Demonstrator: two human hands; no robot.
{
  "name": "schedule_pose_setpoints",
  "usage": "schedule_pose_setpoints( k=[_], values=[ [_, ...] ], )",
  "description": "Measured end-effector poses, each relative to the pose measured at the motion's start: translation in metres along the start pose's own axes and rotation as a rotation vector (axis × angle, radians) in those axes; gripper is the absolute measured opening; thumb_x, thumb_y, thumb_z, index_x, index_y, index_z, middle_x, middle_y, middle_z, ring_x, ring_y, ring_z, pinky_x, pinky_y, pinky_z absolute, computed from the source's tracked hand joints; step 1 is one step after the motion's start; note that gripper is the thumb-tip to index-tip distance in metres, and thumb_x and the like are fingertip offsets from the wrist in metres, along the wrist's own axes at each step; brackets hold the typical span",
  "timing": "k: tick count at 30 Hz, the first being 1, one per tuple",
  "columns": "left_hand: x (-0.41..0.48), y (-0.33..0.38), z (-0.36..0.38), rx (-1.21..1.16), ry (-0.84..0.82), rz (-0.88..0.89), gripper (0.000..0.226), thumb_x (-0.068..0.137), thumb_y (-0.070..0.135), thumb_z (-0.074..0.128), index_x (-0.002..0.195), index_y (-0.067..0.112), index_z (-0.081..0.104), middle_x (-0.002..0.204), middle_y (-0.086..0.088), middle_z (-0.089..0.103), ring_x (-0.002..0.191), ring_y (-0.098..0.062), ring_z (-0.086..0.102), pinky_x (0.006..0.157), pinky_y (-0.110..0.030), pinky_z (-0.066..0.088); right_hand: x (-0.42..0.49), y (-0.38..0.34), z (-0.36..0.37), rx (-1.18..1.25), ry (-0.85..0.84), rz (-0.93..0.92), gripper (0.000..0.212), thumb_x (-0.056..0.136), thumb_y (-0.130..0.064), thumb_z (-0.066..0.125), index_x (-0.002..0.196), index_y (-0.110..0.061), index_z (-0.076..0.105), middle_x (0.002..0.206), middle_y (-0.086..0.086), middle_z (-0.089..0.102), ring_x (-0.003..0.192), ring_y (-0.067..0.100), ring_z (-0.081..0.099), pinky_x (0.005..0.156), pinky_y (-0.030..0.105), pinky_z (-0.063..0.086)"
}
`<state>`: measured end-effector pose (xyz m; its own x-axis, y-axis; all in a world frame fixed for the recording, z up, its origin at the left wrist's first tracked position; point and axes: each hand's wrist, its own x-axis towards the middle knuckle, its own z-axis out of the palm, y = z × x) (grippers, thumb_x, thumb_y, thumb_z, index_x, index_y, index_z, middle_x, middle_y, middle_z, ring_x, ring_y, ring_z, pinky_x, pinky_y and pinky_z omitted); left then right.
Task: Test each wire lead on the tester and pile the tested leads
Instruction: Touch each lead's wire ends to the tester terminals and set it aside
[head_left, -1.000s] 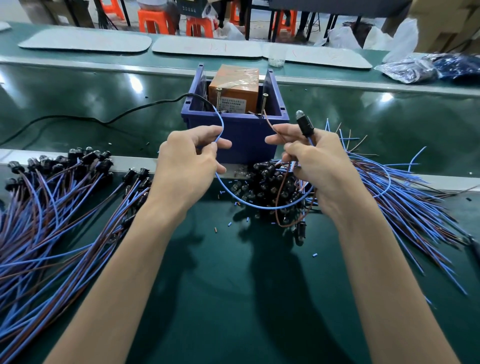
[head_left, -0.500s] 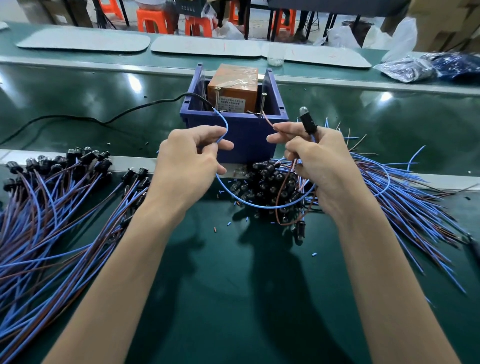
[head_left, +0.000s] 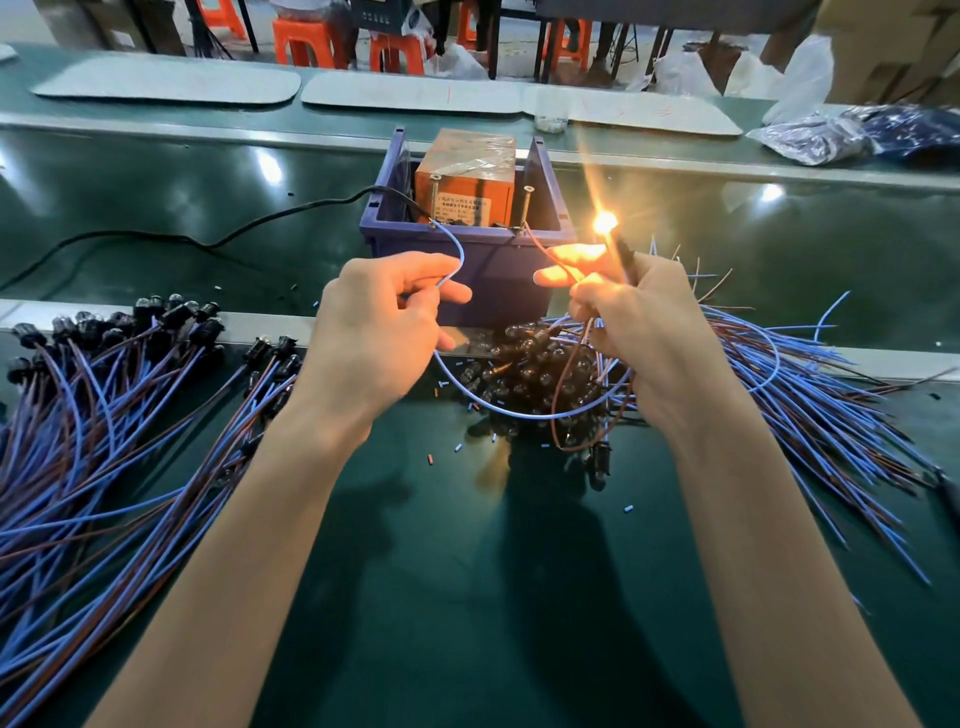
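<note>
Glowing now, bulb (head_left: 605, 224) of wire lead (head_left: 519, 415), touching tester (head_left: 465, 176)

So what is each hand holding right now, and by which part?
Left hand pinches the blue wire near its free end. Right hand grips the black socket below the lit bulb and pinches the brown wire.

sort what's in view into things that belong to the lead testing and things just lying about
In the job: left hand and right hand holding the lit lead; orange tester in blue bin; left lead pile; right lead pile.
Lying about: grey mats; plastic bags; wire offcuts; orange stools.
</note>
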<state>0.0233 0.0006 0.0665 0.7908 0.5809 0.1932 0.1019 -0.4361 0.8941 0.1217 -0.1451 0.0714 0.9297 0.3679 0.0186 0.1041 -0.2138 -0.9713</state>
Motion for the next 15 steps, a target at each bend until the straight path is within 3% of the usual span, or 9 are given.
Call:
schedule_pose_setpoints(
  k=[4,10,15],
  values=[
    [0.0,-0.0004,0.0003,0.001,0.006,0.002,0.032,0.096,0.003,0.047,0.116,0.018,0.066,0.087,0.018,0.068,0.047,-0.001,0.059,0.059,-0.007,0.046,0.0,0.0002,-0.0012,0.006,-0.004,-0.001,0.031,0.087,-0.001,0.049,0.089,-0.023,0.072,0.09,0.012,0.071,0.054,-0.001,0.048,0.06,0.018,0.038],
    [-0.0005,0.0005,0.0006,0.004,0.004,-0.003,0.032,0.096,0.003,0.047,0.117,0.017,0.066,0.087,0.018,0.068,0.047,0.0,0.06,0.057,-0.005,0.045,-0.0014,0.0003,-0.0017,0.011,-0.012,0.019,0.029,0.088,-0.001,0.05,0.083,-0.022,0.07,0.099,0.008,0.072,0.057,-0.001,0.049,0.063,0.019,0.042],
    [-0.0005,0.0004,0.0013,0.01,-0.01,-0.002,0.032,0.096,0.003,0.048,0.119,0.018,0.065,0.087,0.018,0.068,0.049,-0.001,0.061,0.057,-0.006,0.045,-0.0028,-0.0031,-0.0019,0.032,-0.018,0.031,0.024,0.092,-0.005,0.051,0.088,-0.022,0.068,0.084,-0.007,0.074,0.055,-0.005,0.053,0.065,0.02,0.042]
  ],
)
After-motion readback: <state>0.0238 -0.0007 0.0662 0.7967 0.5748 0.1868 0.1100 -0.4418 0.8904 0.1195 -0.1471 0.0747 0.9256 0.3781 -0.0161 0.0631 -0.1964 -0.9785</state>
